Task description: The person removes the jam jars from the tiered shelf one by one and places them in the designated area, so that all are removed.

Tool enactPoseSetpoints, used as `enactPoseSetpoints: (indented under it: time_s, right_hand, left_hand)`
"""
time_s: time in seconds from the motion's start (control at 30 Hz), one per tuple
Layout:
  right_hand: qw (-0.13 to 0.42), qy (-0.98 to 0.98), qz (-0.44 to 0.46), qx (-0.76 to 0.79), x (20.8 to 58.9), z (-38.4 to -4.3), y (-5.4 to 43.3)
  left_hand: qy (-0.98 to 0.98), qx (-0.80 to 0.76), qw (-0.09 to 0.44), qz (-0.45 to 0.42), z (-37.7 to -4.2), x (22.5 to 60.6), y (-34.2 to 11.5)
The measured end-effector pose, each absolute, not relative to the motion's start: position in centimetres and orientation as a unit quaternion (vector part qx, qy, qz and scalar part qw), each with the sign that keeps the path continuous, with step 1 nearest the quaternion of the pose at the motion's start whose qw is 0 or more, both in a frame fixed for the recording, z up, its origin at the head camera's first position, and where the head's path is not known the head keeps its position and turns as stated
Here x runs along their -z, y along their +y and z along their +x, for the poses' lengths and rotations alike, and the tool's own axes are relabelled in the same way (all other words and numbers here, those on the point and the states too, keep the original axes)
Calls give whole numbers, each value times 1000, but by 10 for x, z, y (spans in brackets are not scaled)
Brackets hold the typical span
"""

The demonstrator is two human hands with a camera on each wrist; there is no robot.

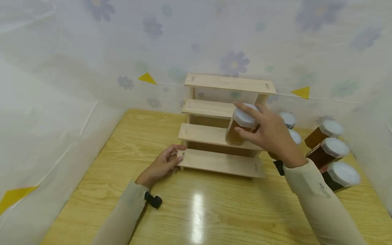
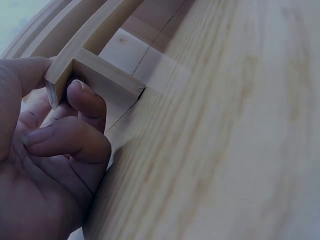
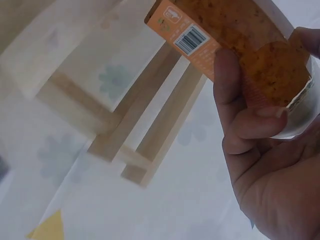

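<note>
A four-step wooden rack (image 1: 214, 134) stands on the table near the back wall. My left hand (image 1: 160, 165) grips the left end of its lowest step; in the left wrist view, the step's corner (image 2: 57, 80) sits between the fingers. My right hand (image 1: 269, 131) holds a jar (image 1: 235, 131) with a white lid, its fingers around the lid and upper side. In the right wrist view the jar shows orange-brown contents (image 3: 272, 70) and an orange label with a barcode (image 3: 191, 40). The jar is over the second step from the bottom; whether its base touches, I cannot tell.
Several white-lidded jars stand right of the rack, including a dark one (image 1: 338, 177) in front and an amber one (image 1: 323, 133) farther back. My right arm partly hides others. A flower-patterned sheet (image 1: 196, 44) hangs behind the wood-grain table (image 1: 122, 149).
</note>
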State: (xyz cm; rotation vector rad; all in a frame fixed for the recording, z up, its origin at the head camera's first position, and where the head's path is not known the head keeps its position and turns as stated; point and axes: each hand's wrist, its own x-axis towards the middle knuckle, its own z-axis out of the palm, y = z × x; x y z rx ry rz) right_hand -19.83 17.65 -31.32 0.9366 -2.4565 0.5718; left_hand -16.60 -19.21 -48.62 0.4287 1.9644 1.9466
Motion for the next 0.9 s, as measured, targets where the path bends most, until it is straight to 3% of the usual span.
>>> enactPoseSetpoints:
  time_s: [0.9]
  right_hand:
    - [274, -905, 277, -168, 326, -155, 275]
  left_hand:
    - [693, -684, 177, 142, -166, 486, -193]
